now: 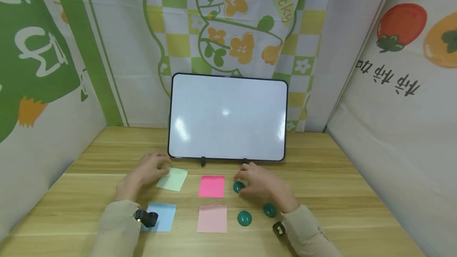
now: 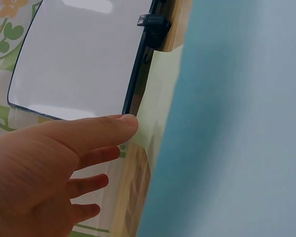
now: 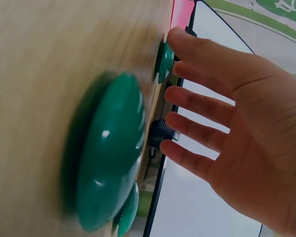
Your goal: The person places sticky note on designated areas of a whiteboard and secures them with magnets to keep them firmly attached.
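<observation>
2 reaches appear to be in hand: the left hand (image 1: 145,170) to the pale green note (image 1: 174,180), the right hand (image 1: 261,181) to the leftmost green dome (image 1: 237,187). Clock positions take the bright pink note (image 1: 212,186) as centre, head view.

Left hand, 9 o'clock: fingers apart, gripping nothing; thumb near the pale green note, contact not determinable. The next move calls, in judgement, for a pinch on the note's edge.

Right hand, 3 o'clock: fingers spread loosely, gripping nothing; thumb tip at the leftmost green dome, contact not determinable. The next move calls, in judgement, for a thumb-and-finger grip around its rim.

Appearance, left to right. Blue note (image 1: 166,218), 8 o'clock: partly hidden behind the wrist camera (image 1: 147,218). Pale green note, 9 o'clock: set askew. Bright pink note: vivid, square. Pale pink note (image 1: 212,219), 6 o'clock: square. Whiteboard (image 1: 228,118), 12 o'clock: upright, black-rimmed. Leftmost green dome, 3 o'clock: round, glossy. Lower green dome (image 1: 244,218), between 4 and 5 o'clock, and rightmost green dome (image 1: 269,210), 4 o'clock: likewise.
</observation>
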Demonstrator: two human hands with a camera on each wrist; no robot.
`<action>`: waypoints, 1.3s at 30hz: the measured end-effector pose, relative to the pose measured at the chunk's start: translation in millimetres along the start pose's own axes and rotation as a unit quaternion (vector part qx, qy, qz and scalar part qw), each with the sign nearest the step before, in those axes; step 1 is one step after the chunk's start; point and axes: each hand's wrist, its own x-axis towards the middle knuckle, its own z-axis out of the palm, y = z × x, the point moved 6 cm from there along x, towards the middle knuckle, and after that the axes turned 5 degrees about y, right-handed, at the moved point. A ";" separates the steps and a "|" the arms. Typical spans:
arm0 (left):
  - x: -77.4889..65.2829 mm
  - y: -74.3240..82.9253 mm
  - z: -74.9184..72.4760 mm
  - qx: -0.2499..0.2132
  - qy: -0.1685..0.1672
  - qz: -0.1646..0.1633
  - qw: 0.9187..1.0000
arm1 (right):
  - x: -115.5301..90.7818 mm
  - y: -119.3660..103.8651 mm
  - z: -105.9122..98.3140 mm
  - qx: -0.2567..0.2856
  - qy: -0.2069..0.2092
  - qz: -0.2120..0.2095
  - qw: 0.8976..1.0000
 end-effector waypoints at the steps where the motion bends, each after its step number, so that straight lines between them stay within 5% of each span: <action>1: 0.1 -0.9 1.3 0.003 -0.002 0.000 1.000 | -0.3 0.2 0.5 0.003 -0.001 0.001 1.000; 9: -2.6 -11.4 10.6 0.006 -0.024 -0.019 0.999 | 1.5 1.3 6.9 0.001 -0.008 -0.010 1.000; 21: 3.2 -13.0 9.7 0.016 0.016 0.005 1.000 | 4.7 3.6 9.5 0.004 -0.005 -0.014 1.000; 34: 9.7 0.3 -13.1 -0.048 0.073 -0.038 0.995 | 12.8 1.1 -7.4 -0.023 0.049 -0.038 0.998; 39: 11.2 8.7 -17.9 -0.048 0.087 -0.032 0.995 | 15.6 -4.4 -18.8 -0.040 0.109 -0.076 0.990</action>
